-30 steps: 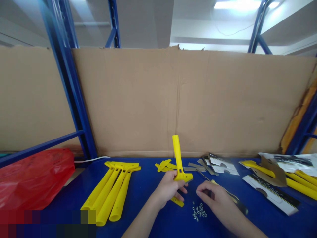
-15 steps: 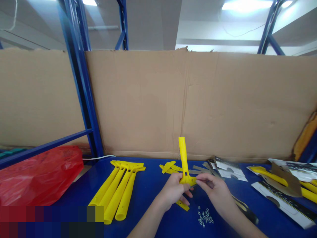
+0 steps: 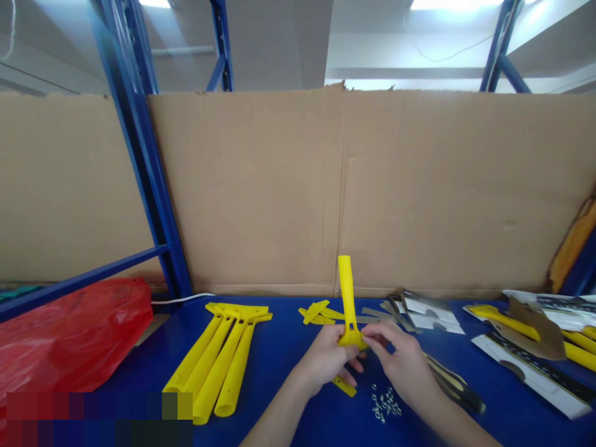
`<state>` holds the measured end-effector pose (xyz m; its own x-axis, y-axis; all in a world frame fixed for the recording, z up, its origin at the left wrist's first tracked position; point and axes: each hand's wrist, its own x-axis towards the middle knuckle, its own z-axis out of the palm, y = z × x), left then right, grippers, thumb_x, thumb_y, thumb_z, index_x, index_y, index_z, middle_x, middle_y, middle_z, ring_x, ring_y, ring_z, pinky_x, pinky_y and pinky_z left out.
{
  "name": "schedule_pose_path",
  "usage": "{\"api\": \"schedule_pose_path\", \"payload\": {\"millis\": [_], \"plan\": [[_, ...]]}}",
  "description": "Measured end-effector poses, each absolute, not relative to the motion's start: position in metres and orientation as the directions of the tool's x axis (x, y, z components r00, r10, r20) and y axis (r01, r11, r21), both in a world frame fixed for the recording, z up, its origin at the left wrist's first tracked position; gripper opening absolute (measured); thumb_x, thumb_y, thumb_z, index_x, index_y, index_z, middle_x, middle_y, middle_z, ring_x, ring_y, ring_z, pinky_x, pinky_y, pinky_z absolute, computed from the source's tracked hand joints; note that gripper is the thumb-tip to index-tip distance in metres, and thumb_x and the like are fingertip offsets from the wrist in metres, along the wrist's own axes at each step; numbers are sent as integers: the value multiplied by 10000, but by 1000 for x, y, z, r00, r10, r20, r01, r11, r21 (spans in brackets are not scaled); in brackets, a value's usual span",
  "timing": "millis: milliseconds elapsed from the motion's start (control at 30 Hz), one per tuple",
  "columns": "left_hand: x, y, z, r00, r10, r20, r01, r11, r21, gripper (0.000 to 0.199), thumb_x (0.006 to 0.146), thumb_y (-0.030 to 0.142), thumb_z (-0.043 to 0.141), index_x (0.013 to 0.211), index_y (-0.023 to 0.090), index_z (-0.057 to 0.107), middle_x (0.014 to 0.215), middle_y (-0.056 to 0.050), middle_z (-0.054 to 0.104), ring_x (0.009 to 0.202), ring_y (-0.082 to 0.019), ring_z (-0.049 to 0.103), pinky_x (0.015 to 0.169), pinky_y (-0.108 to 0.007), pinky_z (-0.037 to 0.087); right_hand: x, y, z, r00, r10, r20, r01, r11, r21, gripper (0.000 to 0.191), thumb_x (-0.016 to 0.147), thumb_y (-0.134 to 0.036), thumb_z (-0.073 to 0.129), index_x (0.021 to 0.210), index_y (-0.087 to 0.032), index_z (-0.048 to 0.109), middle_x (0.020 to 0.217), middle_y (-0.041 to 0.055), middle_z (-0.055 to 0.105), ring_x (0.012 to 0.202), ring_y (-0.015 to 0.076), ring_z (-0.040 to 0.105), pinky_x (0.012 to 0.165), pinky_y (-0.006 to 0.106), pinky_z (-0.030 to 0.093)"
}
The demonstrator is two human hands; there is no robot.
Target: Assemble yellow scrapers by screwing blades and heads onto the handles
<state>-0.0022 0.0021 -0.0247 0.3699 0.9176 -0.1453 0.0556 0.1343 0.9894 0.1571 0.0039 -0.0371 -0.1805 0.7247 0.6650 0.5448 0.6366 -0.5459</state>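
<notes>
My left hand [image 3: 326, 357] grips a yellow T-shaped plastic scraper handle [image 3: 346, 285] by its wide head, with the tube pointing up. At the head's right end, the thumb and fingers of my right hand [image 3: 398, 354] are pinched together; anything small between them is hidden. Below my left fingers lies a flat yellow strip with holes [image 3: 345, 387]. Small metal screws and nuts [image 3: 385, 403] are scattered on the blue table in front of my right hand. A black and beige screwdriver-like tool [image 3: 459, 388] lies partly behind my right forearm.
Several matching yellow handles [image 3: 223, 363] lie side by side at left, near a red plastic bag [image 3: 112, 335]. Loose yellow strips [image 3: 316, 312] and grey metal blades [image 3: 376, 315] sit behind my hands. Printed card sleeves [image 3: 535, 375] are at right. A cardboard wall [image 3: 261, 192] closes the back.
My right hand has moved slightly left, closer against the scraper handle's head. My left hand keeps its grip on the handle. The camera view has shifted a little.
</notes>
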Motion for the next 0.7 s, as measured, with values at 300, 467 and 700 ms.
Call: {"api": "schedule_pose_path", "payload": {"millis": [300, 467, 700], "plan": [[-2, 1, -21, 377, 913, -156, 43, 151, 988, 325, 631, 312, 699, 876, 129, 590, 796, -50, 580, 599, -119, 582, 404, -193, 467, 157, 0, -35, -273, 619, 736, 555, 727, -405, 179, 878, -215, 491, 793, -226, 648, 728, 40, 656, 729, 189, 623, 643, 297, 525], [-3, 1, -21, 410, 902, -138, 42, 133, 990, 334, 635, 317, 689, 898, 137, 590, 792, -49, 585, 599, -119, 582, 425, -206, 483, 161, 4, -38, -238, 618, 749, 581, 709, -400, 169, 878, -262, 492, 825, -236, 650, 749, 51, 657, 734, 198, 633, 642, 311, 535], [-2, 1, -22, 412, 898, -154, 59, 142, 988, 333, 634, 313, 684, 905, 140, 597, 795, -49, 590, 587, -114, 581, 412, -192, 466, 166, 6, -39, -244, 646, 723, 596, 688, -414, 139, 852, -298, 531, 863, -242, 658, 810, 58, 678, 770, 210, 655, 654, 319, 549]]}}
